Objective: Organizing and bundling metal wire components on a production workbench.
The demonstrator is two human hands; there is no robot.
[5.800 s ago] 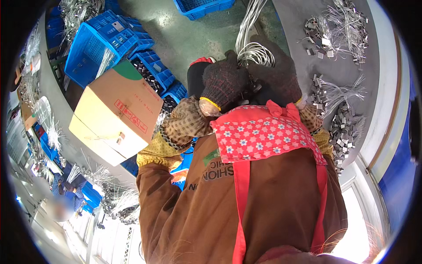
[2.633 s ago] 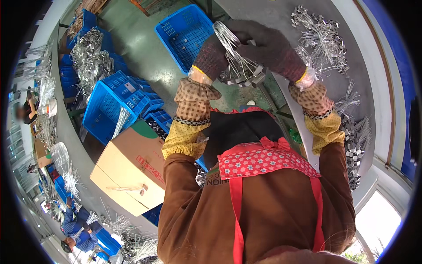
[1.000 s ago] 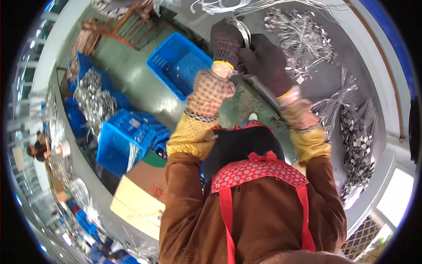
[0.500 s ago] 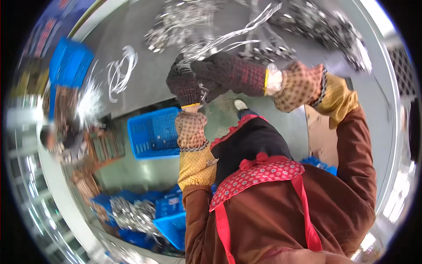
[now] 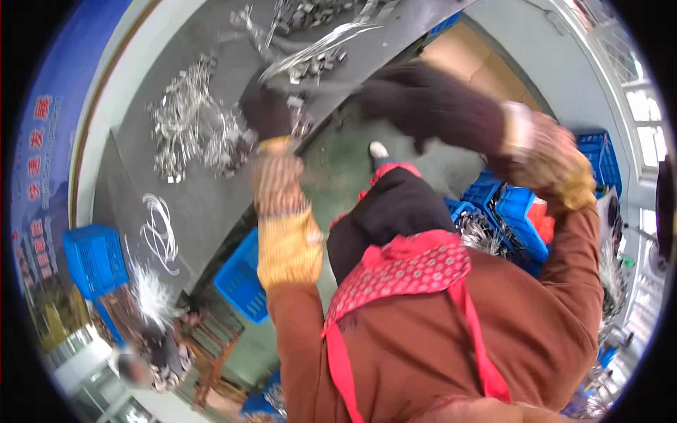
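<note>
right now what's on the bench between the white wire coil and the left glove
In the head view, a heap of small metal parts lies between the white wire coil and the left glove.

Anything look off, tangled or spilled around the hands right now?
Nothing clearly damaged. The left hand, in a dark glove, grips a bundle of silvery wires above the grey table, where more wire pieces lie in loose heaps. Motion blur hides the right hand.

Gloved left hand (image 5: 264, 113) – right hand (image 5: 423, 106) – over wire bundles (image 5: 190, 127).

Grey workbench (image 5: 211, 204): metal wire-part heaps (image 5: 187, 127), white cable coil (image 5: 161, 233).
</note>
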